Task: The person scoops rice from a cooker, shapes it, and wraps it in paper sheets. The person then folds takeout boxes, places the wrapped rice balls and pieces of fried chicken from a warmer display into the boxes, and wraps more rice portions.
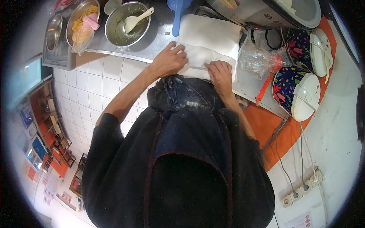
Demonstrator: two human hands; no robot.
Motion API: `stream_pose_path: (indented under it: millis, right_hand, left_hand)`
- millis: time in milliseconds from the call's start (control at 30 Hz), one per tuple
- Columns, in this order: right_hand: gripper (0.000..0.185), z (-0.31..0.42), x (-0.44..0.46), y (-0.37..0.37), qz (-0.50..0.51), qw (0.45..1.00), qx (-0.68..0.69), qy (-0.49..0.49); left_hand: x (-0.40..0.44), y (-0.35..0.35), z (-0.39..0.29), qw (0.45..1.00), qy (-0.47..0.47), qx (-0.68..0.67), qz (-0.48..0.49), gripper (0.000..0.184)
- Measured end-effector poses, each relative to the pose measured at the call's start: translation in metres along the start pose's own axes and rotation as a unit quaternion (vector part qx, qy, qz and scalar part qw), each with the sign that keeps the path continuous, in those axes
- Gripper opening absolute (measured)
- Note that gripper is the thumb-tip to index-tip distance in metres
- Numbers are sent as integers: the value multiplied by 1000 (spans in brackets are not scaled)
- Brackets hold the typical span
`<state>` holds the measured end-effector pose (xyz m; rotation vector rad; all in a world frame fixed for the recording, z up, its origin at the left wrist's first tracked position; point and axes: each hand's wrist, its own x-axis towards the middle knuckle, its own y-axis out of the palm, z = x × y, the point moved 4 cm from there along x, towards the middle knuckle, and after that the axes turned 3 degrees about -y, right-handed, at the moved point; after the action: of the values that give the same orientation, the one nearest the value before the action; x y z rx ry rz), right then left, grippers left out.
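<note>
On the bench (pixel 161 32) near its front edge, the folded white sheet (pixel 201 55) is pinched by the right hand (pixel 221 74) and touched by the left hand (pixel 171 60), whose grip cannot be confirmed; even pressure is advised against creasing.

Both forearms (pixel 131 89) angle inward, left hand (pixel 169 60) and right hand (pixel 220 76) apart, palms down, with fingers (pixel 179 48) bent
</note>
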<state>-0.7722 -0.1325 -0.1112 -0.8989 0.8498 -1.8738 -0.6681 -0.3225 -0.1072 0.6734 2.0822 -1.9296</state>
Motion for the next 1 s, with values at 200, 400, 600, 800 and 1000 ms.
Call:
stream_pose_path:
  millis: [200,400,600,800,1000]
  right_hand:
    - [26,4,-10,5,30,999,-31,-2]
    - [33,-28,-39,3,41,994,-18,102]
    - [27,-56,-13,-2,213,968,-16,132]
    - [30,-56,26,0,98,970,4,221]
    - [31,-54,26,8,115,970,-27,212]
  left_hand:
    - [15,-15,-18,952,58,-88,-288,56]
    - [4,55,1,948,50,-161,-270,47]
    - [24,45,17,954,7,-226,-196,35]
    - [55,7,26,932,-152,-281,-170,31]
    - [56,9,19,969,-136,-158,-134,32]
